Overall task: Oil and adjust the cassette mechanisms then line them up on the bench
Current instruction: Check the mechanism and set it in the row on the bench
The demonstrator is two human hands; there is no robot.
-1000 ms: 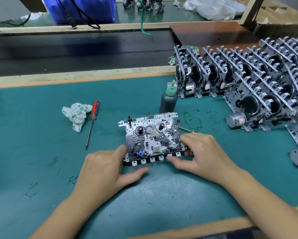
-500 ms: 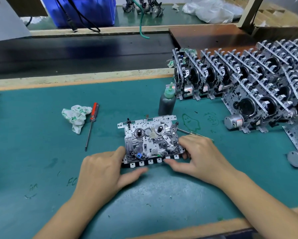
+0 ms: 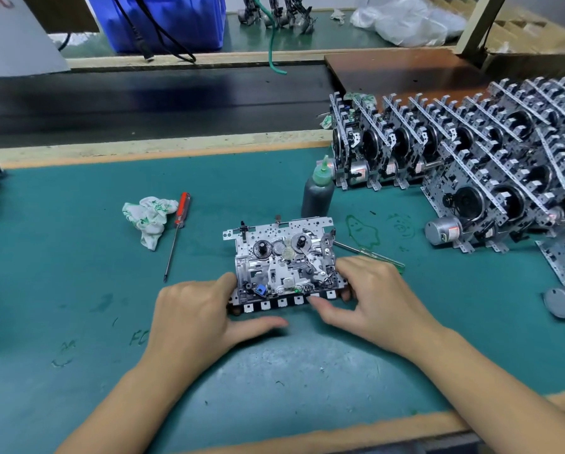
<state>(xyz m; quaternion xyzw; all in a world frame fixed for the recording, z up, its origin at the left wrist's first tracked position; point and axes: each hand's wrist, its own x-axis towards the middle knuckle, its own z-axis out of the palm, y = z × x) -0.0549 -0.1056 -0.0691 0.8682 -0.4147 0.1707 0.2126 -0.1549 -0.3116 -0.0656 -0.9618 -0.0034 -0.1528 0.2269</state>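
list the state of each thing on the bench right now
cassette mechanism: flat on the mat, held at both ends
left hand: grips its left end
right hand: grips its right end
oil bottle: upright, capped
red screwdriver: lying loose
rag: crumpled
finished mechanisms: standing in rows

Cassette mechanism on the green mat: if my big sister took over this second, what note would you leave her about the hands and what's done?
Left hand: grips the left near corner of the cassette mechanism, which lies flat on the green mat.
Right hand: holds its right near edge, thumb by the front tabs.
Oil bottle stands just behind it; red screwdriver and rag lie to the left; a green-handled tool lies behind the right hand.
Done: rows of mechanisms stand lined up at right.
Left: finish this one, add it to the row.
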